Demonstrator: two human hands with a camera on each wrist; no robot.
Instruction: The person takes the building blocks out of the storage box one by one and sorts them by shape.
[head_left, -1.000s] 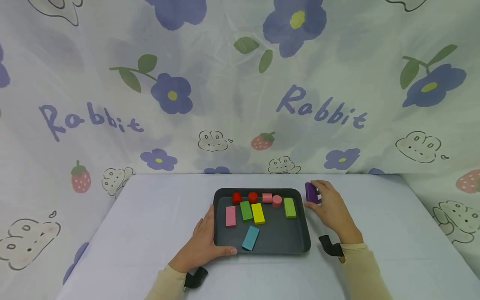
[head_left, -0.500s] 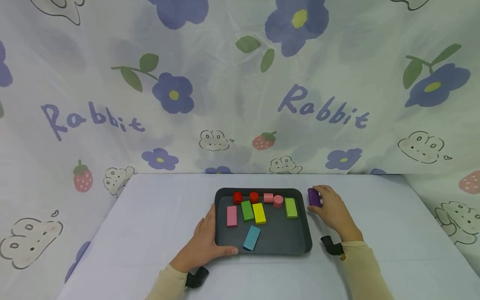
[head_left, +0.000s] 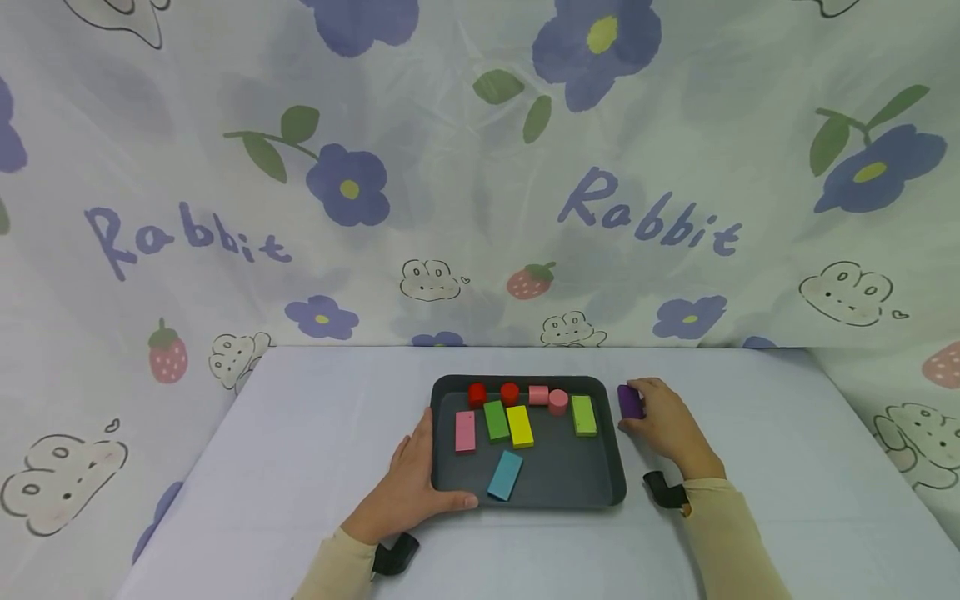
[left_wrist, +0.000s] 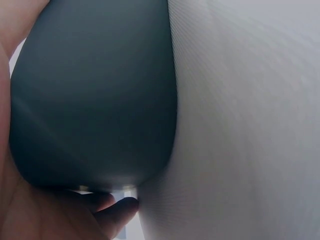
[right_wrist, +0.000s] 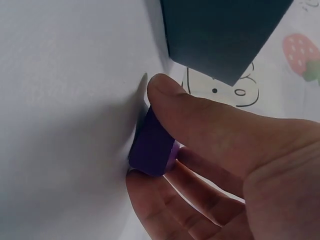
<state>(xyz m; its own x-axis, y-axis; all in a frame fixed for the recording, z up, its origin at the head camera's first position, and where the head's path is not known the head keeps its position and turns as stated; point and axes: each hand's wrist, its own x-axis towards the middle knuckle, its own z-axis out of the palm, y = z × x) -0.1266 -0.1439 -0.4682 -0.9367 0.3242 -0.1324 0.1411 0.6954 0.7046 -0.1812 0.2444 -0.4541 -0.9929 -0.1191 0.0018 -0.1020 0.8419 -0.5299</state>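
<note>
A dark grey tray (head_left: 540, 502) lies on the white table. My left hand (head_left: 408, 487) holds it at its front left corner, fingers along the left wall and thumb at the front edge; in the left wrist view, the tray wall (left_wrist: 100, 110) fills the space between thumb and fingers. To the right of the tray, my right hand (head_left: 667, 427) pinches a purple block (head_left: 630, 402) between thumb and fingers. The right wrist view shows the purple block (right_wrist: 152, 142) close against the tabletop; whether it touches is hard to tell.
In the tray lie pink (head_left: 465, 432), green (head_left: 496, 422), yellow (head_left: 520, 427), lime (head_left: 583, 416) and blue (head_left: 506, 476) blocks. Red cylinders (head_left: 509, 393) and pink cylinders (head_left: 557, 402) line its back. A patterned curtain (head_left: 480, 208) hangs behind the table (head_left: 315, 417).
My right hand has lowered the purple block toward the table, slightly nearer to me. The left hand and tray keep their places; the whole view has shifted slightly.
</note>
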